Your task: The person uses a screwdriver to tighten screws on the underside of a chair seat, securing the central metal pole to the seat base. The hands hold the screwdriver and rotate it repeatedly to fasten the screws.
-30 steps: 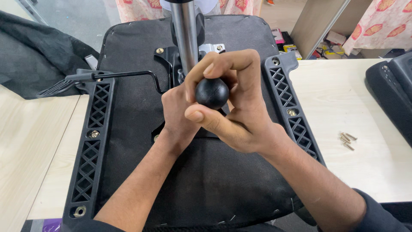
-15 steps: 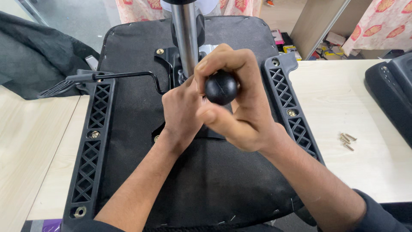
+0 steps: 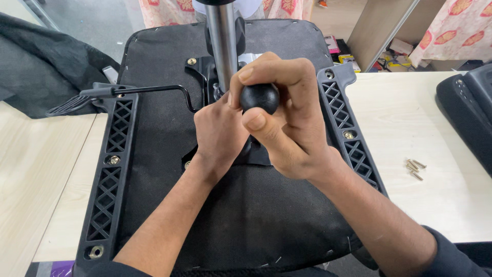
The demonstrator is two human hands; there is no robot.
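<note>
A black lever point(image 3: 128, 92) juts from the upturned chair seat point(image 3: 169, 149) on the pale surface point(image 3: 36, 169). The left hand point(image 3: 218, 136) rests against the central mechanism by the metal post point(image 3: 224, 46) — whether its grip is closed cannot be told. The right hand point(image 3: 287, 123) wraps its grip tightly round a black round knob point(image 3: 260, 97). Loose screws point(image 3: 414, 168) lie well apart, rightward.

At centre frame you see a glossy black knob point(image 3: 260, 97) before a silver metal column point(image 3: 224, 46). The seat underside point(image 3: 164, 138) is black fabric, flanked by black lattice-patterned brackets point(image 3: 110, 179). The counter point(image 3: 31, 169) is pale wood-grain. Brass-coloured screws point(image 3: 415, 168) lie at right; upper-right curtains point(image 3: 456, 36) show orange florals on cream.
</note>
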